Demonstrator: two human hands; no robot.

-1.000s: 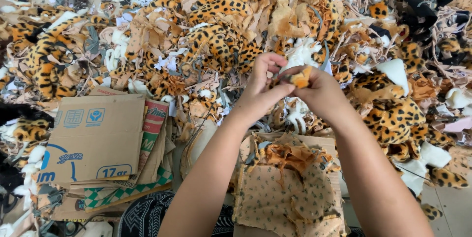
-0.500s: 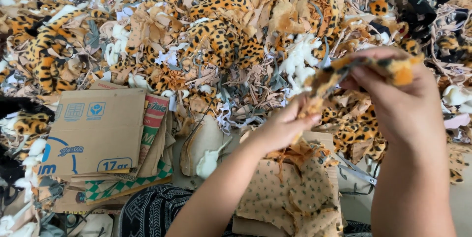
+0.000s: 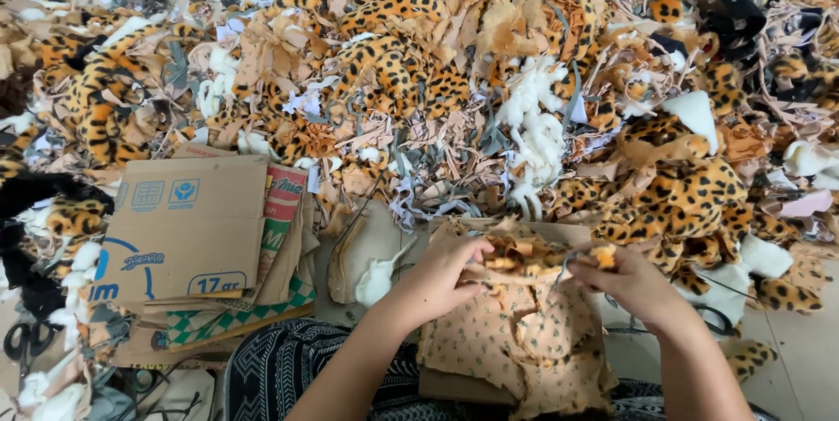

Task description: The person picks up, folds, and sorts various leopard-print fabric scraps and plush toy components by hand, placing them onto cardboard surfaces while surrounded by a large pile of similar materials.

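Observation:
My left hand (image 3: pixel 441 277) and my right hand (image 3: pixel 631 283) each grip one end of a long, narrow piece of leopard-print plush (image 3: pixel 531 258), stretched level between them. It hangs just above a stack of tan fabric pieces with small dark spots (image 3: pixel 516 342) that rests on a cardboard sheet over my lap. The fingers of both hands are closed on the plush. A thin dark thread or wire (image 3: pixel 725 286) runs off to the right from my right hand.
A large heap of leopard-print plush scraps, tan cloth and white stuffing (image 3: pixel 489 80) covers the floor ahead. Flattened cardboard boxes (image 3: pixel 188 229) lie at the left. Black scissors (image 3: pixel 26 341) sit at the far left edge. A white stuffing tuft (image 3: pixel 377 279) lies beside my left hand.
Both hands came down from the raised position over the scrap heap to just above the lap stack. The plush piece, held tilted up at the right before, is now stretched level between them.

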